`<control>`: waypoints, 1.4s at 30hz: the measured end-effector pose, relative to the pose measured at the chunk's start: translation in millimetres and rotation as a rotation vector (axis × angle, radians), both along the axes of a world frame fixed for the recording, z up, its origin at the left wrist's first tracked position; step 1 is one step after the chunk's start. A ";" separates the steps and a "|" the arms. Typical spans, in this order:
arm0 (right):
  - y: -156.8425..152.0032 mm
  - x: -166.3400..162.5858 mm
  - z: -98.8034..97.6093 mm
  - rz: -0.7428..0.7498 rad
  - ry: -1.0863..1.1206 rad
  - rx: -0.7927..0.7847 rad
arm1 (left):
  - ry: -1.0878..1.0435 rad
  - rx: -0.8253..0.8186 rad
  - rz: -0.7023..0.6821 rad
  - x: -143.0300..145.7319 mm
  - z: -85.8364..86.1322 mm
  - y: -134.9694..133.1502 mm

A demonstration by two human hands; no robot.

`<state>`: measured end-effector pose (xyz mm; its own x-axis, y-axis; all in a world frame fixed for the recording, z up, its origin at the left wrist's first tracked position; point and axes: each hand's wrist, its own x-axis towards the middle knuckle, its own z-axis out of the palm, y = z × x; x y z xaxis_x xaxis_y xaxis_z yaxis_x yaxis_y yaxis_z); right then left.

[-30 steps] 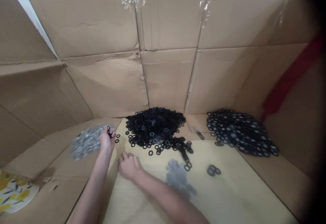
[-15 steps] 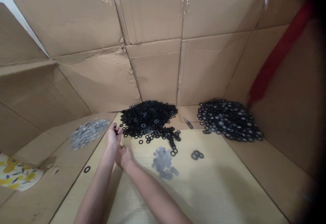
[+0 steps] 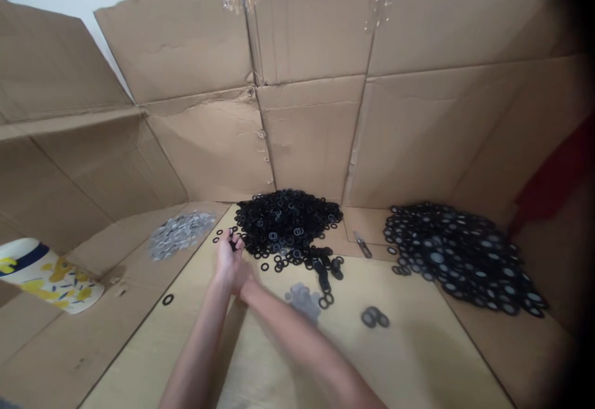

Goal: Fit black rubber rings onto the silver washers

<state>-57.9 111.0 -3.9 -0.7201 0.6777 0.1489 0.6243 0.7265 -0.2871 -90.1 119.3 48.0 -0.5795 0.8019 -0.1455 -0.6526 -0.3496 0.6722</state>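
Observation:
My left hand (image 3: 229, 254) is closed around some black rings (image 3: 232, 245) at the left front edge of a large heap of black rings (image 3: 286, 220). Two loose rings lie just left of its fingertips. Against the left wrist, low and partly behind it, is my right hand (image 3: 242, 279); its fingers are hidden. Translucent grey discs (image 3: 302, 297) lie in a small pile beyond my right forearm, which covers part of them. Near that pile, a short row of overlapping rings (image 3: 324, 279) trails off the heap.
A heap of black rings with pale centres (image 3: 455, 248) fills the right back. Small snips (image 3: 362, 245) lie between the heaps. Three filled rings (image 3: 374, 316) sit front right. Silver discs (image 3: 181, 233), a lone ring (image 3: 168, 299) and a floral cup (image 3: 60, 277) are left. Cardboard walls (image 3: 311, 124) enclose the table.
The view has turned left, so the scene sits farther right and more of the floral cup shows. My hands stay together beside the ring heap, the left still closed on rings.

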 end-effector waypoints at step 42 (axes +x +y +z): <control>238.5 -129.7 -12.3 -0.003 -0.353 0.285 | -0.335 0.080 -0.260 -38.7 -89.6 37.7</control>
